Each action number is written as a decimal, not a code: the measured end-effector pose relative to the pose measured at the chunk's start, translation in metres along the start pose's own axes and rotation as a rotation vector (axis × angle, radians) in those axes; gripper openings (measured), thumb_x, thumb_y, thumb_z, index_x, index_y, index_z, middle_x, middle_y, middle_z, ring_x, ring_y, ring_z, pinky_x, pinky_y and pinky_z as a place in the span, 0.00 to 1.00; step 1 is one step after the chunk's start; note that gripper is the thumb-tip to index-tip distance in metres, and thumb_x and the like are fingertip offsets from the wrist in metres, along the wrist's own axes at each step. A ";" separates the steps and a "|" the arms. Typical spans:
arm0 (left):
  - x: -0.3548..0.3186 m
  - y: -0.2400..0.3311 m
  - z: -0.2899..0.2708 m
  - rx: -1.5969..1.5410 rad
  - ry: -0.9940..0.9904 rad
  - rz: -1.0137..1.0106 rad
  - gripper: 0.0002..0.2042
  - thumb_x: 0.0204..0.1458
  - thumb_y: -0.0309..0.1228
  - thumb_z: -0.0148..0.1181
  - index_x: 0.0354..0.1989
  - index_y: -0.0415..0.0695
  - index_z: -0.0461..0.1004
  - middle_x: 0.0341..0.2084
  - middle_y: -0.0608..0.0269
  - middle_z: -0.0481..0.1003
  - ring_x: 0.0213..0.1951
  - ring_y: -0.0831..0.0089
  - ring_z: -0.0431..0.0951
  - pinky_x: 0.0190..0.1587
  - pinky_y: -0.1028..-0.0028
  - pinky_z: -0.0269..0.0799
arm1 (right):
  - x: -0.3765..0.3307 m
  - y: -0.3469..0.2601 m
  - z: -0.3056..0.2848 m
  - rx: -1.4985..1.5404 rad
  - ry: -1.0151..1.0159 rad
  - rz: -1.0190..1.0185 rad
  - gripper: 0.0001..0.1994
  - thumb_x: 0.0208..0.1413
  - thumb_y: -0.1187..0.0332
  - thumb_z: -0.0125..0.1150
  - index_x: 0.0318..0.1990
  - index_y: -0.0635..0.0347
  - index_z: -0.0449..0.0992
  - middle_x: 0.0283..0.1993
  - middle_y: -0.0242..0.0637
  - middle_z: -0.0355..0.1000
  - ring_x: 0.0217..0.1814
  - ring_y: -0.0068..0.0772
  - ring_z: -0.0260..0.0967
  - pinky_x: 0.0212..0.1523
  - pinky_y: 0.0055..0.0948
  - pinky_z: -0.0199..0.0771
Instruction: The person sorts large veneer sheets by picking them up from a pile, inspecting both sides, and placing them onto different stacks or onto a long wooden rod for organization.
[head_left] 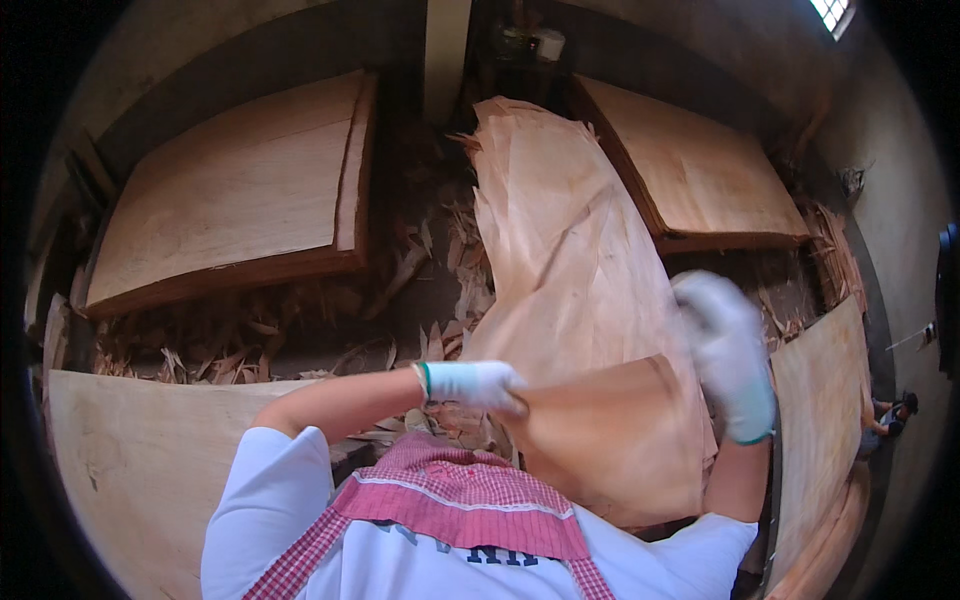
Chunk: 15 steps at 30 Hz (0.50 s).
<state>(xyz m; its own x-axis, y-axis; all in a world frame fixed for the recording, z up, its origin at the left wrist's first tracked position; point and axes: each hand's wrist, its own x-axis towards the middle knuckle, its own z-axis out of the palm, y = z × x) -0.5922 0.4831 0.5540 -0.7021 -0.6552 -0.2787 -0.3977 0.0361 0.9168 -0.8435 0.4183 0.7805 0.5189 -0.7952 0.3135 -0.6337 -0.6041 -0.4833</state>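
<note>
One brown wood sheet (610,430) over the near end of the pale pile (560,220) is pinched at its edge by the left hand (478,385), apparently for lifting, while the right hand (722,350), its grip too blurred to tell, should next steady the far side.

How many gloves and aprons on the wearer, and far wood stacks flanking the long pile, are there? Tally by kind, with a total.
Left glove and right glove: 2
Left stack and right stack: 2
Apron: 1
Total: 5
</note>
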 end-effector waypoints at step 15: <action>-0.359 -0.085 -0.371 -0.864 1.628 0.606 0.14 0.58 0.32 0.54 0.51 0.42 0.71 0.43 0.61 0.76 0.44 0.70 0.76 0.48 0.70 0.73 | 0.314 -0.036 0.213 0.342 -0.326 -0.057 0.34 0.50 0.68 0.63 0.64 0.61 0.56 0.62 0.44 0.60 0.66 0.36 0.55 0.65 0.32 0.53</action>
<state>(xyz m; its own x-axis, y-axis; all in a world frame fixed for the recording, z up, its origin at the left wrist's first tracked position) -0.0878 0.4352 0.6824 0.7246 -0.6813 0.1035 0.3588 0.5013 0.7874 -0.5357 0.2016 0.7220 0.7351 -0.6704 0.1011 -0.4018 -0.5508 -0.7315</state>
